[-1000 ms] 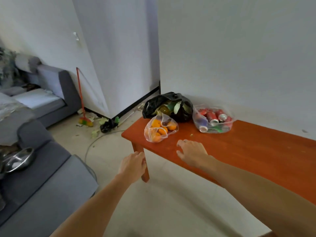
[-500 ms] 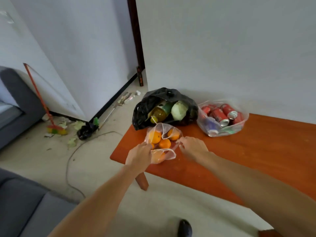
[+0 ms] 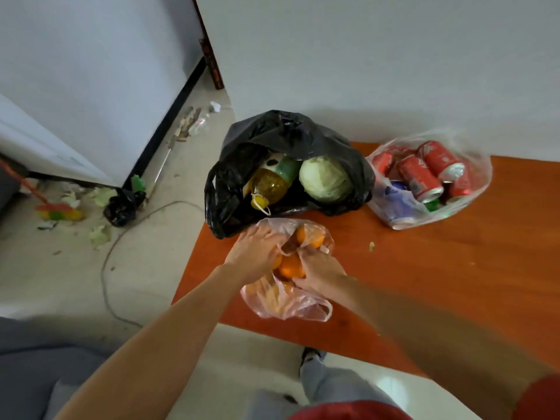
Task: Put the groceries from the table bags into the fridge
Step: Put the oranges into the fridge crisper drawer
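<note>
Your left hand (image 3: 254, 253) and right hand (image 3: 318, 271) both grip the bag of oranges (image 3: 288, 301), fingers (image 3: 266, 234) curled into its plastic from either side. It lies on the table (image 3: 424, 268) near the left edge, just before the black bag (image 3: 272, 140); the bag of cans (image 3: 424, 183) sits further right.

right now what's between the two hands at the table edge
In the head view, a round orange fruit inside the thin clear plastic bag lies between the left hand and the right hand; both hands grip that bag.
</note>
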Demonstrator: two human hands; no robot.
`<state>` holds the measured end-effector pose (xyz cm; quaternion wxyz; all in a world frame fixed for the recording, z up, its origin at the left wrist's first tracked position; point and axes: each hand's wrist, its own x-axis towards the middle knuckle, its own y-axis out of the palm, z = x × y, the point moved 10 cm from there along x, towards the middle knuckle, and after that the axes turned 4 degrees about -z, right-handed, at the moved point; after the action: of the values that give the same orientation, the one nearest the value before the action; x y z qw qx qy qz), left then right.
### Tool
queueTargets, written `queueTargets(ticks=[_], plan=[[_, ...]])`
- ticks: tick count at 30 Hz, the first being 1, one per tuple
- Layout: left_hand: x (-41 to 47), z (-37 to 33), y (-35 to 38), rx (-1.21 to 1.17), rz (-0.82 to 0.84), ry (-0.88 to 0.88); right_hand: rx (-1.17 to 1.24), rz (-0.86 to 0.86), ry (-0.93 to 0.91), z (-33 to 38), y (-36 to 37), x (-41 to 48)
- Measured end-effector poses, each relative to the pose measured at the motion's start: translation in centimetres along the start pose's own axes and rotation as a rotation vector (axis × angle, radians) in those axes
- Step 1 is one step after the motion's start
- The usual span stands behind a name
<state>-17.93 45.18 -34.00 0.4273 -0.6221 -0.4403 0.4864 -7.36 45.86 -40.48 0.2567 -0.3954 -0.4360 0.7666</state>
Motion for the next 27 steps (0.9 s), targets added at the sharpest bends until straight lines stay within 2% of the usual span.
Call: queueTargets(ticks=[4,7,14,18,23,27], plan=[[1.6,3.8,3.0,-0.108,0.184,-0.080,0.000,0.030,-0.038,0.2,1.6,1.8],[2.3,4.2,4.1,-0.102,0.253,-0.042,0.075,-0.019,-0.055,0.1,2.0,2.5],[3.3,3.6,5.1,0.040,0.228,0.113,0.105,-0.041,0.011,-0.5,2.7,3.0],[3.1,3.2,5.2,0.066,0.216,0.200,0.112,-0.035,0.114,-0.6,1.9,1.8],[2.6,1.8,3.2,0.146,0.191,0.369,0.129,-0.193,0.323,-1.3,-1.1,-3.1],[2.6,-0.9,-2.2,0.140,0.105,0.467,0.129,-0.314,0.499,-2.8,-3.9,-9.5]])
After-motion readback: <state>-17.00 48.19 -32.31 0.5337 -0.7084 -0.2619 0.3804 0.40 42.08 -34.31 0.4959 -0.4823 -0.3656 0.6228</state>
